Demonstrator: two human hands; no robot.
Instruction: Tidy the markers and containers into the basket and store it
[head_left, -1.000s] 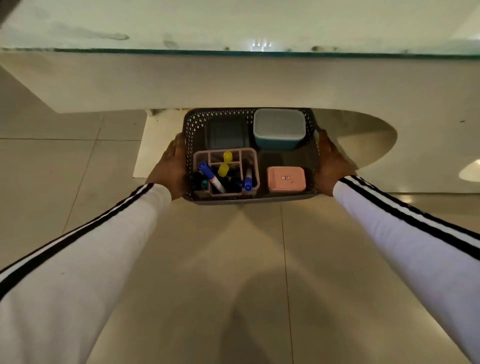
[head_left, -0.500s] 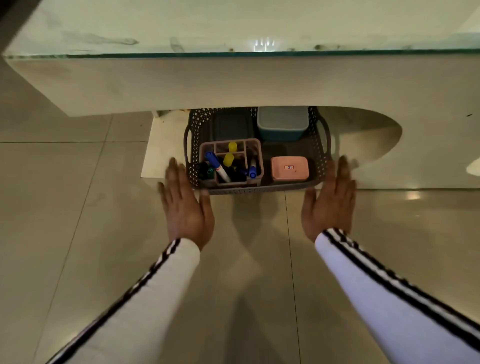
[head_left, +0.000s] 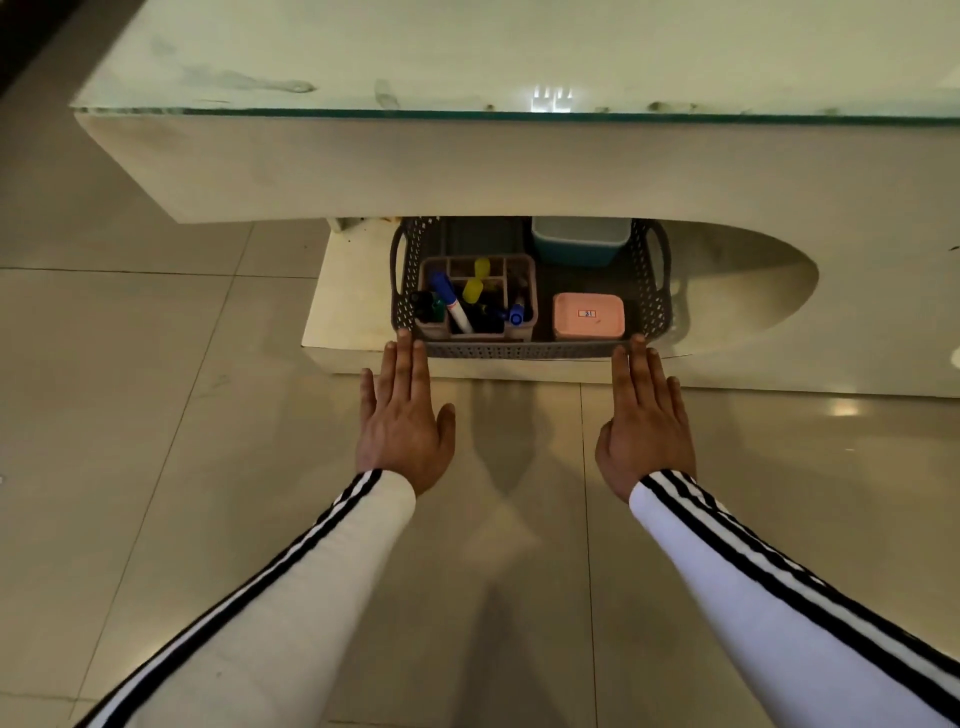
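Note:
The grey perforated basket (head_left: 649, 306) sits on the low white shelf (head_left: 343, 322) under the table, its back half hidden by the tabletop. Inside it stand a pink divided holder (head_left: 524, 283) with several markers (head_left: 454, 306), a small pink lidded box (head_left: 588, 315), a blue tub (head_left: 579, 244) and a dark container (head_left: 483, 236). My left hand (head_left: 402, 421) is flat, fingers straight, fingertips at the basket's front left corner. My right hand (head_left: 644, 421) is flat too, fingertips at the front right corner.
The glass-topped white table (head_left: 467, 161) overhangs the shelf with a thick apron. Beige floor tiles (head_left: 156, 415) spread in front and to the left. A curved cut-out (head_left: 753, 291) in the table base lies right of the basket.
Both hands let go of the basket's sides and drew back, and now lie flat with fingertips against its front edge. The basket rests further under the table.

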